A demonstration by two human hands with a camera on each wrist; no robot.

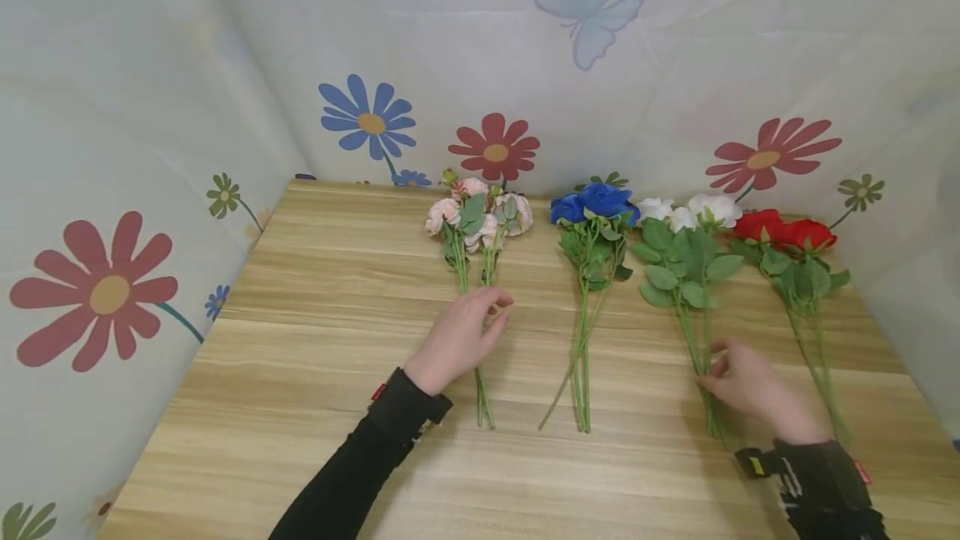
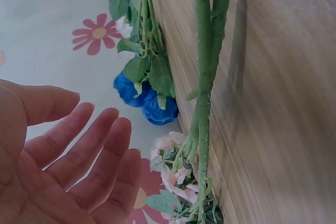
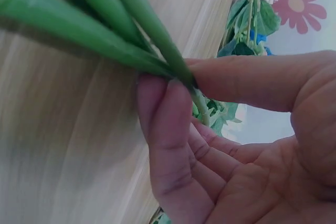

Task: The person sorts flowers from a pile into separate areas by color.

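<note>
My right hand pinches the green stems of the white artificial flowers between thumb and fingertips, low on the bunch. Those blooms lie toward the back of the table, leaves spread below them. Over the stems of the pale pink flowers hovers my left hand, its fingers loosely bent around nothing. In the left wrist view the left palm and relaxed fingers show beside the pink bunch's stems, apart from them.
Between the hands lies a bunch of blue flowers with crossing stems. Red flowers lie at the far right, their stems partly behind the right hand. All rest on a wood-grain table bordered by a flower-printed curtain.
</note>
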